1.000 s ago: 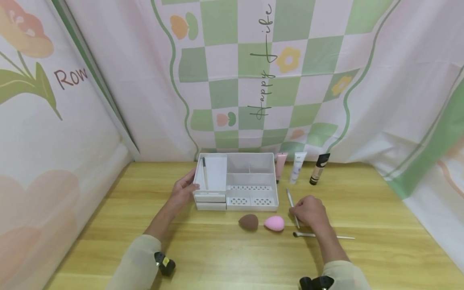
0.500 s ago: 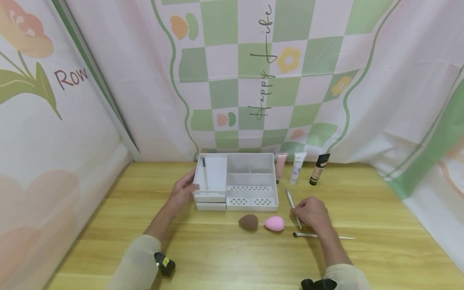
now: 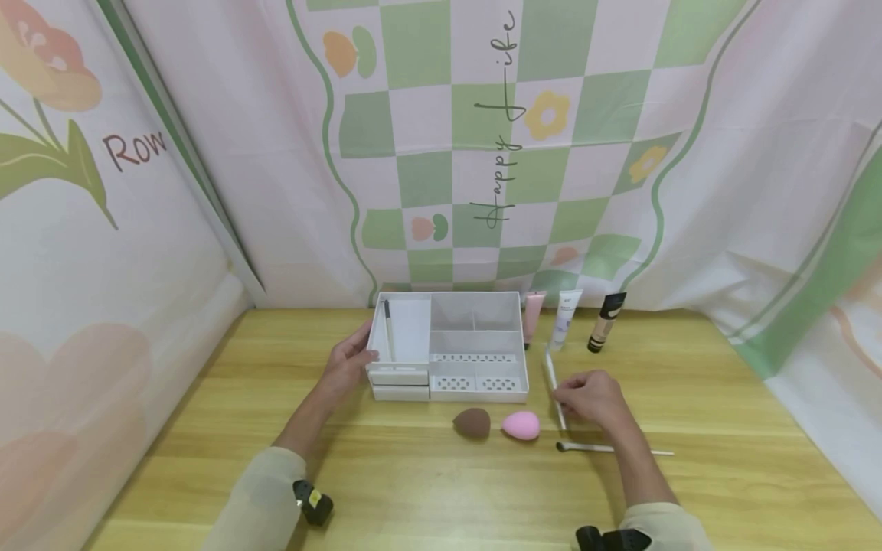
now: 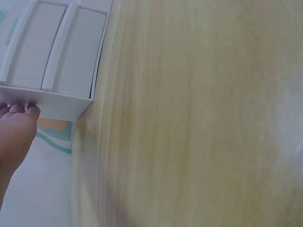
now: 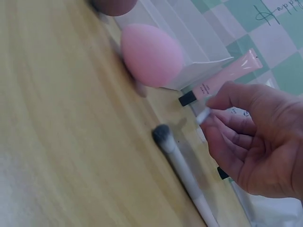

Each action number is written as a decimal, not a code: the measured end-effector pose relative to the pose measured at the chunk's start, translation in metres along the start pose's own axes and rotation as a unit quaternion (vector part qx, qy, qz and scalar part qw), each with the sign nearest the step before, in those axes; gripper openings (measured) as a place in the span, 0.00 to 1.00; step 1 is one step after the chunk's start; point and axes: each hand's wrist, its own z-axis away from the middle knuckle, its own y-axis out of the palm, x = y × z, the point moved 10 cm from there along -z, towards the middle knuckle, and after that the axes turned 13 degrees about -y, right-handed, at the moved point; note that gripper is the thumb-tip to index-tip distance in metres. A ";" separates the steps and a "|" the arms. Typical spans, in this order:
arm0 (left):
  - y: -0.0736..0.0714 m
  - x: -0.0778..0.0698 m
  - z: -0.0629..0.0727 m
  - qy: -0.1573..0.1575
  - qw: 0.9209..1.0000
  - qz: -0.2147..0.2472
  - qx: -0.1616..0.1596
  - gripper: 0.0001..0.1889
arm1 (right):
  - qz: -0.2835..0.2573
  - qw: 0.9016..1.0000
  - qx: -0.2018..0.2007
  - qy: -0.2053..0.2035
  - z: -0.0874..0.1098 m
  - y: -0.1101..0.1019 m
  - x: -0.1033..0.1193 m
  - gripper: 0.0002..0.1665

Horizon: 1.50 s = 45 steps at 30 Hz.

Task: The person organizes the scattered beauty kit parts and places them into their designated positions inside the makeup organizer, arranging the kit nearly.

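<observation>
On the left, my left hand [image 3: 344,366] grips the side wall of a white desktop organizer [image 3: 478,330], its thumb over the rim. In the left wrist view, fingertips press against that wall beside two drawer fronts [image 4: 78,52]. My right hand [image 3: 591,399] pinches a slim white makeup brush [image 3: 552,373] between thumb and index finger; its bristles are not clear to see. One short white end shows at the fingertips in the right wrist view. Below this hand lies a second makeup brush [image 3: 586,447], dark-tipped. A third brush [image 3: 389,329] leans in the organizer's left compartment.
Two makeup sponges, brown [image 3: 472,423] and pink [image 3: 521,425], lie before the organizer. Right of it stand a pink tube [image 3: 534,317], a white tube [image 3: 566,317] and a black-and-beige tube [image 3: 606,321]. A patterned curtain [image 3: 482,176] hangs behind the wooden table [image 3: 413,490].
The brush in my right hand has shifted slightly away from me and its angle has changed a little. My left hand and the organizer stay where they were.
</observation>
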 end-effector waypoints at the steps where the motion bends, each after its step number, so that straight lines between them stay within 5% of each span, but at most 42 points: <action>1: 0.000 0.000 0.000 0.000 1.000 -0.001 0.000 0.37 | -0.014 1.000 0.003 -0.003 0.000 0.001 0.001 0.19; 10: -0.001 0.000 -0.001 0.004 1.000 -0.003 -0.003 0.36 | -0.174 0.984 0.034 -0.018 -0.001 0.012 0.001 0.22; 20: -0.002 0.002 -0.001 0.002 1.000 0.004 -0.002 0.36 | -0.266 0.962 0.049 -0.026 0.000 0.016 0.010 0.09; 34: -0.003 0.003 -0.001 -0.003 1.000 0.004 -0.008 0.37 | -0.321 0.944 0.064 -0.029 -0.001 0.019 0.017 0.10; 45: -0.001 0.000 0.001 0.001 1.000 0.000 -0.002 0.37 | -0.328 0.936 0.116 -0.056 -0.002 0.035 0.032 0.27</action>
